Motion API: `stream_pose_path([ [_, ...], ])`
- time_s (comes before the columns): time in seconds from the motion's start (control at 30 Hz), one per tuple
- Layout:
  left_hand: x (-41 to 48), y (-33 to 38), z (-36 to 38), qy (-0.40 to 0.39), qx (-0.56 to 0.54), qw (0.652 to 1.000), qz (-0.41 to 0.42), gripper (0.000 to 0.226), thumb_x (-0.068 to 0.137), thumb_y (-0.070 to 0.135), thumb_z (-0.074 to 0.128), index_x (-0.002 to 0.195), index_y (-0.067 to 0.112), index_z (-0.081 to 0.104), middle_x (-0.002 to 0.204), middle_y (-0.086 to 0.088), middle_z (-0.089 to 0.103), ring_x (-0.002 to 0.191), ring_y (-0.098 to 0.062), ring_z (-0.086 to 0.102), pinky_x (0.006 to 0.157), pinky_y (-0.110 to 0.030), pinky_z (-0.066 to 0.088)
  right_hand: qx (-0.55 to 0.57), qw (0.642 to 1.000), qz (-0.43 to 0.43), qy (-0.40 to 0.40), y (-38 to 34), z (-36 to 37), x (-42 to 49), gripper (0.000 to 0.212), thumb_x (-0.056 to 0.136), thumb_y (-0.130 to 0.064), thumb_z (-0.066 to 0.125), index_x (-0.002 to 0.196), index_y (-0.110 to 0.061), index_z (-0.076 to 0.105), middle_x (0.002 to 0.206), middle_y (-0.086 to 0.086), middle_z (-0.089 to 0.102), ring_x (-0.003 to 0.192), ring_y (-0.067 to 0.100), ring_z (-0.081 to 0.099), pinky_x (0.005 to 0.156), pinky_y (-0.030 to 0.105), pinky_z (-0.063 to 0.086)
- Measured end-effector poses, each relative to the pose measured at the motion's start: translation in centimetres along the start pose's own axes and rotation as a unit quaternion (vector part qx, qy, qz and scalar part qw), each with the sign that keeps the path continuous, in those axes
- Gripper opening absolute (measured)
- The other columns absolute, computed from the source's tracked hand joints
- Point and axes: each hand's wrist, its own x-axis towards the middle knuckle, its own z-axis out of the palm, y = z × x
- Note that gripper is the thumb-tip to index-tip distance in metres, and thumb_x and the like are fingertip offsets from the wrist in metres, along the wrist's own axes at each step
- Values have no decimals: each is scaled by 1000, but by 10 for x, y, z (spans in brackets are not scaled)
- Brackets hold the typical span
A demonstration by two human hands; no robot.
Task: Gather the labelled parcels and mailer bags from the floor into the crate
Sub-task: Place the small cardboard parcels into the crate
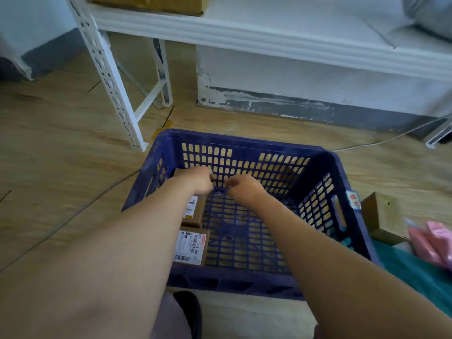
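- Wood-look floor [61, 143] underfoot, with a dark slipper [189, 311] at the bottom edge, just short of the crate.
- Blue slatted crate [234, 282] set on that floor, both bare forearms reaching in over its near wall.
- Three brown parcels in a row inside, along the left wall. Nearest parcel [193, 245] lying flat, white label up. Middle parcel [195, 211] just beyond it, label partly hidden by the left forearm. Far parcel [179, 172] in the far-left corner, mostly covered.
- Left hand [200, 181] over that far parcel, fingers [209, 176] curled downward and blurred. Cannot tell whether gripping the parcel or only resting on it.
- Right hand [244, 187] just beside the left, low over the crate bottom near the far wall, fingers curled inward. Cannot tell whether anything is pinched.
- Outside the crate on the right, waiting on the floor: a cardboard box [384, 216] just beside the crate wall, then a pink mailer bag [437, 241] at the frame edge, above a teal cloth [415, 272].
- Farther off, a white cable [391, 139] along the floor, a perforated white rack post [110, 77] at left, and a white wall [293, 69] with grey skirting.
- Highest and farthest, a white shelf [269, 37] — tan carton [151, 3] at its left end, grey bag [430, 15] at its right.
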Motion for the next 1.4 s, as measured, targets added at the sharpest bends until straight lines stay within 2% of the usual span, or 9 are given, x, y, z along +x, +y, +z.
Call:
stream_pose_path([
  [0.23,-5,86,-9,39,4,993,108,44,93,7,47,136,19,48,145,-4,43,127,-24,46,97,-34,40,-67,991,11,111,41,-88,-53,35,95,-10,45,126,-17,60,134,3,57,121,21,53,95,26,42],
  [0.53,-29,203,20,54,7,967,247,44,93,9,46,135,23,48,141,-3,45,119,-25,50,85,-35,43,-26,969,87,231,134,-157,-122,33,87,-5,51,113,-16,68,116,3,66,109,21,59,81,22,42],
  [0.67,-37,241,37,66,39,952,297,42,91,14,52,132,23,50,139,-2,44,119,-23,50,91,-36,45,2,954,120,276,172,-174,-145,33,85,-4,52,109,-17,70,114,5,67,107,22,60,85,23,43],
  [0.83,-34,273,57,90,43,935,339,43,91,13,50,133,23,47,141,0,40,82,-16,50,69,-31,40,60,932,167,315,219,-189,-156,34,86,-3,49,111,-15,69,119,5,65,112,23,58,95,31,46],
  [0.97,-19,293,87,83,48,929,357,44,92,16,50,135,24,46,143,1,37,114,-20,50,85,-33,45,118,909,219,335,253,-188,-150,32,88,-8,47,110,-15,69,116,6,67,109,24,59,84,23,41],
  [1.1,0,313,116,40,61,928,365,48,93,18,51,139,26,41,146,1,32,119,-20,45,83,-28,42,128,897,265,329,279,-181,-135,34,88,-10,46,114,-16,67,119,8,66,114,26,57,93,26,42],
  [1.17,9,323,127,17,71,929,362,51,93,18,52,141,25,38,148,1,28,124,-21,42,90,-31,42,129,895,274,326,290,-178,-127,34,87,-10,47,115,-15,66,120,9,65,114,27,58,95,29,44],
  [1.27,24,335,140,-13,87,933,350,57,92,17,52,144,26,32,151,1,23,134,-23,32,103,-35,39,120,898,280,318,302,-173,-114,35,87,-9,45,116,-14,64,118,11,65,110,29,59,91,32,48],
  [1.4,44,344,153,-32,132,934,331,70,90,18,52,149,29,18,154,-2,17,136,-28,30,104,-42,39,103,899,283,317,322,-165,-94,39,84,-9,47,121,-17,59,111,9,67,104,28,62,81,31,48],
])
